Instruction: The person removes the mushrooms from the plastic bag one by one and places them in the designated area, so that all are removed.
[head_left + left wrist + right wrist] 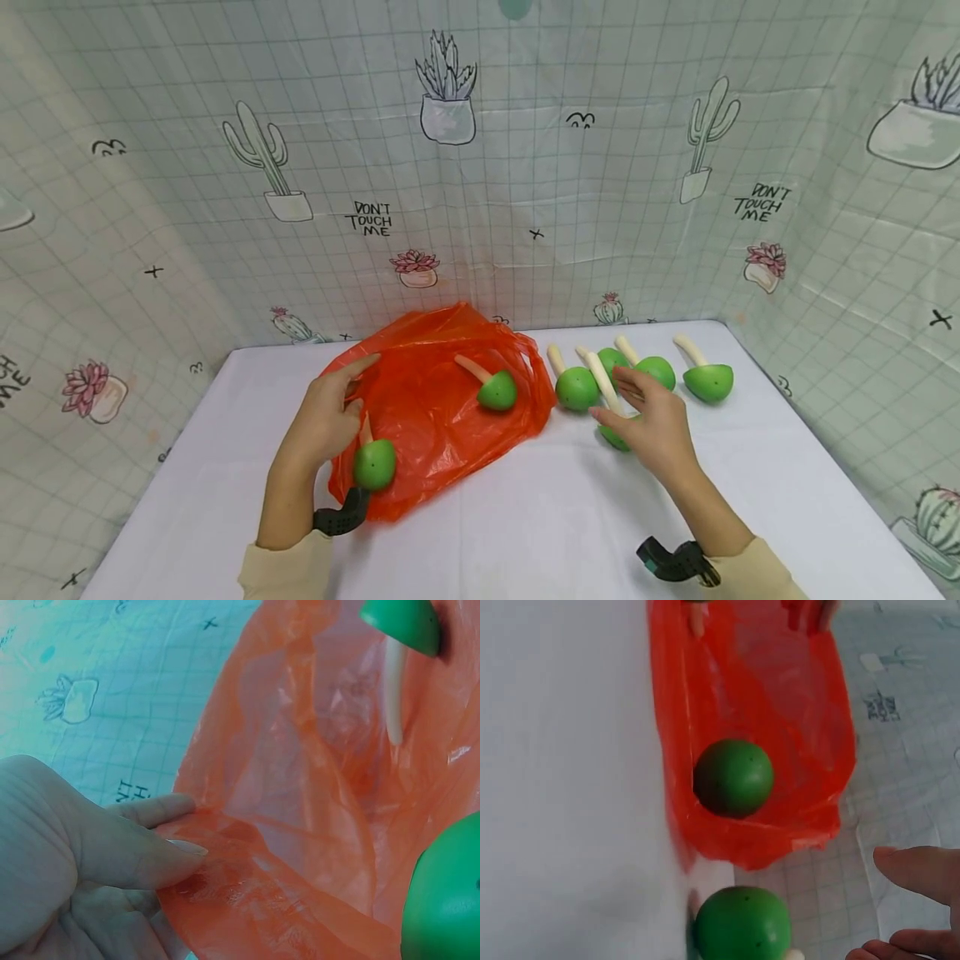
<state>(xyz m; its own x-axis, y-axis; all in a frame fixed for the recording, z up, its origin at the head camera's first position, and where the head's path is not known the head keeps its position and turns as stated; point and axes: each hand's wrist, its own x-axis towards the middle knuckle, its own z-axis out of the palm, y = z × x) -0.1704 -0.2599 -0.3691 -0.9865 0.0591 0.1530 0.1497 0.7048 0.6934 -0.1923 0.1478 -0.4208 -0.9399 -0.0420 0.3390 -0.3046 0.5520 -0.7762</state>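
In the head view my left hand [322, 425] is at the left side of a red plastic bag [442, 433], which lies spread with its mouth toward me. The left wrist view shows its thumb and a finger pinching the bag's edge [225, 862]. Two toy mushrooms with green caps and pale stems lie in the bag, one at right [498, 392] and one near the left wrist [375, 465]. My right hand [656, 421] hovers at a mushroom [617, 438] whose pale stem points away from me; its thumb and fingers are spread, holding nothing.
More green mushrooms stand right of the bag, one by its edge [577, 389], one behind my right fingers [655, 371] and one farthest right [708, 383]. A white-covered table [510, 533] lies beneath. A cactus-print curtain [510, 183] encloses the back and sides.
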